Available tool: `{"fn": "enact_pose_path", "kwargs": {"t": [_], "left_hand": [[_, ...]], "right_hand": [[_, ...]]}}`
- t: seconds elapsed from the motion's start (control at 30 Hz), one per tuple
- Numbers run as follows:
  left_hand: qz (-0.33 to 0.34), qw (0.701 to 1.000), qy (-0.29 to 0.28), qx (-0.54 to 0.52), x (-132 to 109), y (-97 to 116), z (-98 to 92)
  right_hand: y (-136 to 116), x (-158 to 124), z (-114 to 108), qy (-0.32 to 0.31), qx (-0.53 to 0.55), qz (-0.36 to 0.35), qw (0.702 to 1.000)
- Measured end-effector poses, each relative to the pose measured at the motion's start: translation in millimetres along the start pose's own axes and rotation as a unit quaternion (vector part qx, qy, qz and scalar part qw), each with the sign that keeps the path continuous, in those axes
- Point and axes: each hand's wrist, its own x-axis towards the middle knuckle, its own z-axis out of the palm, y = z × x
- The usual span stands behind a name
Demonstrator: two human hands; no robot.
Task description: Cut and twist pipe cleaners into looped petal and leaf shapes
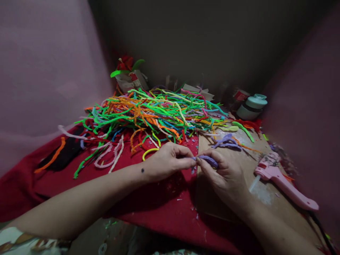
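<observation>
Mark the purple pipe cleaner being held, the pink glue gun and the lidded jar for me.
purple pipe cleaner (209, 160), head view, on its visible middle stretch.
pink glue gun (289, 188), head view, on its handle.
lidded jar (246, 112), head view, on its white side wall.

Red-clothed worktop (164, 209): pipe-cleaner heap (154, 113) at back; brown board (265, 193) right, bearing pink glue gun (281, 180), purple pieces (227, 141); jar (251, 106) far right.

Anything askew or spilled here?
White jar with pale green lid at back right looks tipped. Tiny fuzz scraps litter the red cloth below the left hand and right hand, both pinching a short purple pipe-cleaner piece.
</observation>
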Motion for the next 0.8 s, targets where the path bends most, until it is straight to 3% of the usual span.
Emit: {"fn": "enact_pose_path", "kwargs": {"t": [0.03, 0.07, 0.13, 0.2, 0.23, 0.27, 0.3, 0.33, 0.43, 0.47, 0.5, 0.53, 0.6, 0.67, 0.8], "left_hand": [[0.067, 0.992, 0.035, 0.105, -2, 0, 1.2], [0.14, 0.963, 0.069, 0.218, -4, 1, 2.1], [0.275, 0.859, 0.123, 0.413, -8, 0, 3.3], [0.357, 0.764, 0.153, 0.516, -11, -2, 3.0], [0.378, 0.739, 0.166, 0.532, -12, -4, 2.2], [0.39, 0.734, 0.178, 0.527, -12, -6, 0.8], [0.392, 0.747, 0.192, 0.502, -11, -8, -1.0], [0.376, 0.78, 0.209, 0.454, -9, -9, -3.2], [0.207, 0.931, 0.253, 0.164, -1, -11, -10.6], [0.123, 0.964, 0.232, 0.04, 1, -11, -12.4], [0.039, 0.979, 0.184, -0.079, 3, -11, -13.6], [-0.031, 0.975, 0.118, -0.185, 4, -11, -13.9], [-0.113, 0.933, -0.021, -0.341, 6, -13, -12.0], [-0.141, 0.885, -0.123, -0.426, 5, -17, -7.9], [-0.147, 0.818, -0.258, -0.493, 2, -22, -0.7]], "right_hand": [[0, 0, 1, 0.003, 0.011, 0.02, 1.0], [1, 1, 2, -0.004, 0.043, 0.059, 0.997], [3, 3, 4, -0.045, 0.171, 0.178, 0.968], [6, 6, 5, -0.102, 0.325, 0.297, 0.892], [8, 7, 5, -0.12, 0.385, 0.333, 0.852], [8, 8, 4, -0.128, 0.425, 0.35, 0.825], [8, 9, 3, -0.128, 0.444, 0.35, 0.815], [8, 10, 2, -0.125, 0.45, 0.339, 0.816], [4, 9, -2, -0.107, 0.431, 0.286, 0.849], [2, 9, -3, -0.102, 0.42, 0.272, 0.86], [1, 8, -4, -0.097, 0.408, 0.258, 0.87], [1, 7, -5, -0.095, 0.395, 0.245, 0.88], [2, 5, -5, -0.098, 0.366, 0.216, 0.9], [4, 4, -5, -0.109, 0.339, 0.192, 0.914], [2, 2, -4, -0.123, 0.313, 0.167, 0.927]]}}
